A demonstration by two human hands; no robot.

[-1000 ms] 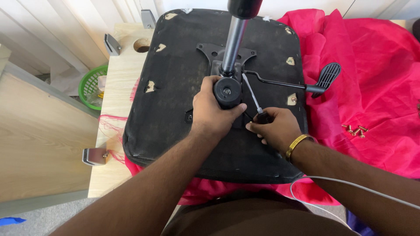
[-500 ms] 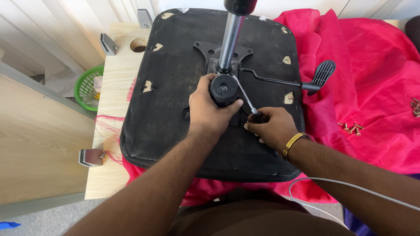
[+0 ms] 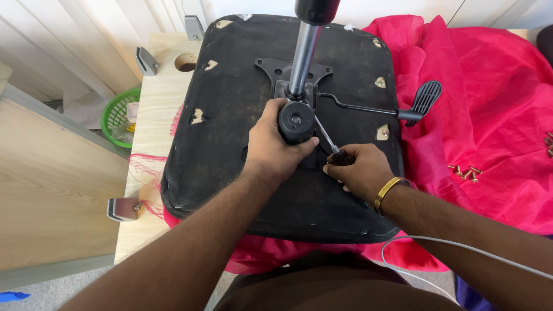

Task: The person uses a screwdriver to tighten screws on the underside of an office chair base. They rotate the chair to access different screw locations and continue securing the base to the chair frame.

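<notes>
An upturned black chair seat point(image 3: 230, 144) lies on a red cloth point(image 3: 478, 115) over a wooden table. A metal plate with a grey gas-lift column point(image 3: 300, 55) stands at its middle. My left hand point(image 3: 276, 144) grips the black round tension knob point(image 3: 295, 122) at the plate's front. My right hand point(image 3: 360, 170) holds a screwdriver point(image 3: 328, 141) by its dark handle, the shaft angled up-left toward the mechanism beside the knob. A black lever with a paddle point(image 3: 423, 99) sticks out to the right.
Several loose brass screws point(image 3: 464, 171) lie on the red cloth at right, more at the right edge point(image 3: 548, 144). A green basket point(image 3: 118, 115) sits on the floor at left. The wooden tabletop point(image 3: 155, 98) has a round hole and metal brackets. A grey cable point(image 3: 461, 247) crosses my right forearm.
The view has shifted slightly. Both hands stay on the knob and the screwdriver, with the screwdriver shaft still angled toward the mechanism.
</notes>
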